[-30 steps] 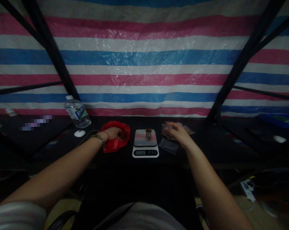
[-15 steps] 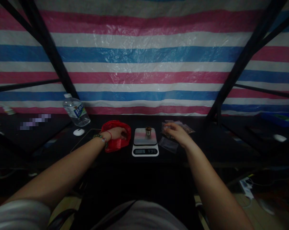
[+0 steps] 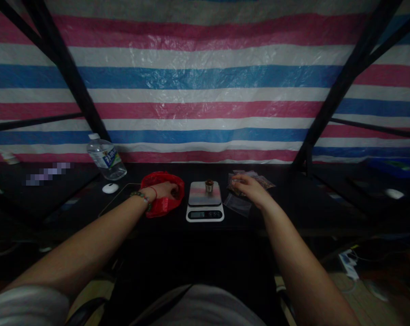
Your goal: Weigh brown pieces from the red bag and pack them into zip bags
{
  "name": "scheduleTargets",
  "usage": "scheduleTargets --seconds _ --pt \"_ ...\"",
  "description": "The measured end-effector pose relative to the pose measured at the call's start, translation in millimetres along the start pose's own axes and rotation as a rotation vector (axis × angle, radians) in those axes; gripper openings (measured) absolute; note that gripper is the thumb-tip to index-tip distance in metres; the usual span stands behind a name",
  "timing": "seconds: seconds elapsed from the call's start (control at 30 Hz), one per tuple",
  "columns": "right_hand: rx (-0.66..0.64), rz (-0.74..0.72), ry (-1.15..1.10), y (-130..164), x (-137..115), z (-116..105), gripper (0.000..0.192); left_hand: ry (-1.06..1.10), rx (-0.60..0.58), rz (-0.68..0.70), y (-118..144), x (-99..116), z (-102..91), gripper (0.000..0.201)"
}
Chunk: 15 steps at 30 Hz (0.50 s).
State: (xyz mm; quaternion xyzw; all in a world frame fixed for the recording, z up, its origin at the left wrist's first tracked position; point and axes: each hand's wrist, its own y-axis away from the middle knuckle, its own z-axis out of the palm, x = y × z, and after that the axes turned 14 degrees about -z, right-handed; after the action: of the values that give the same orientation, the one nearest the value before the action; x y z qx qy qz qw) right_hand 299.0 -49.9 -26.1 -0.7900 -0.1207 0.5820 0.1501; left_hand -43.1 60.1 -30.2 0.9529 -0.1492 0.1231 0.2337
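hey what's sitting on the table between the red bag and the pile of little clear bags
In the head view, a kitchen scale with a small cup on its platform stands between the red bag and the small clear bags.

Dim overall: the striped tarp (image 3: 205, 90) at 12 o'clock catches soft light and sheen, the desk (image 3: 293, 203) sinks into shadow, and straight edges bow outward.
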Motion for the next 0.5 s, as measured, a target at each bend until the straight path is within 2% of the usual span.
scheduleTargets --seconds 0.13,0.37,0.5 --pt "-0.022 0.005 0.068 1 5 -3 0.039 0.033 -0.016 0.056 -5 -4 3.0 0.042" --pt "-0.370 -0.009 0.433 3 25 -9 0.034 0.080 -0.054 0.082 -4 -7 0.6 0.034" --pt "-0.483 0.026 0.578 3 31 -2 0.034 0.097 -0.049 0.075 -5 -8 -1.9 0.035"
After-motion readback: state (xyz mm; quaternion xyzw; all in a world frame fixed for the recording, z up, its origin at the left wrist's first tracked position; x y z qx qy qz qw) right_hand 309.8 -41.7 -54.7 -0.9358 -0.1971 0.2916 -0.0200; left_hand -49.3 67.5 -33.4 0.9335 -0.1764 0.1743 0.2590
